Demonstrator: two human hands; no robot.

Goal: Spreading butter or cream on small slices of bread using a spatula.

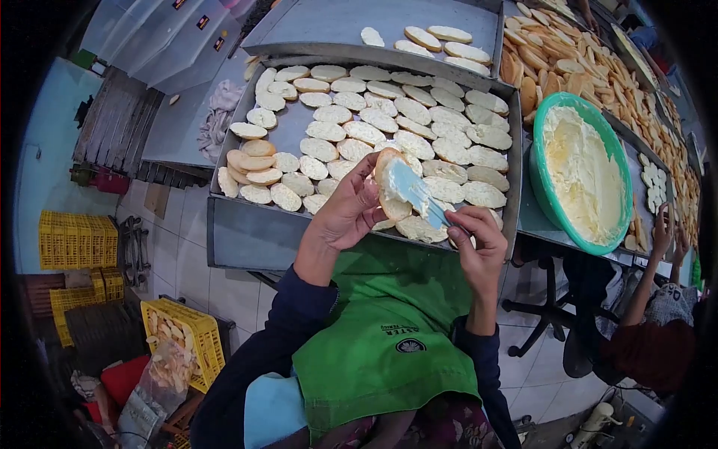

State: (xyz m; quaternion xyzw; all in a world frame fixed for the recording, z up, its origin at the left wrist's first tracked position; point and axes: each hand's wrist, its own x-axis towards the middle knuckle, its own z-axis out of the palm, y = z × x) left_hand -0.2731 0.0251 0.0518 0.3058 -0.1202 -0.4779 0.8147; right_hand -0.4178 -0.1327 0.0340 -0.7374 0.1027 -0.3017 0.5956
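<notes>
Between the thumb and fingers of my left hand point(350, 205) is an oval bread slice point(394, 209), tilted up with its cut face towards me. My right hand point(479, 236) grips a light blue spatula point(412, 188), whose blade lies against that face with pale cream around it. Both hands are above the near side of a metal tray point(224, 163), which holds rows of cream-covered bread slices point(364, 133). At the tray's left, a few slices point(255, 160) show brown crust. A green basin point(583, 250) of pale yellow cream point(583, 174) stands to the right.
Behind is a second metal tray point(314, 25) with several coated slices. Bread slices point(594, 62) lie heaped at the upper right. Another person's hand point(663, 227) is at a tray on the far right. A crumpled cloth point(220, 115) and yellow crates point(78, 240) are at left.
</notes>
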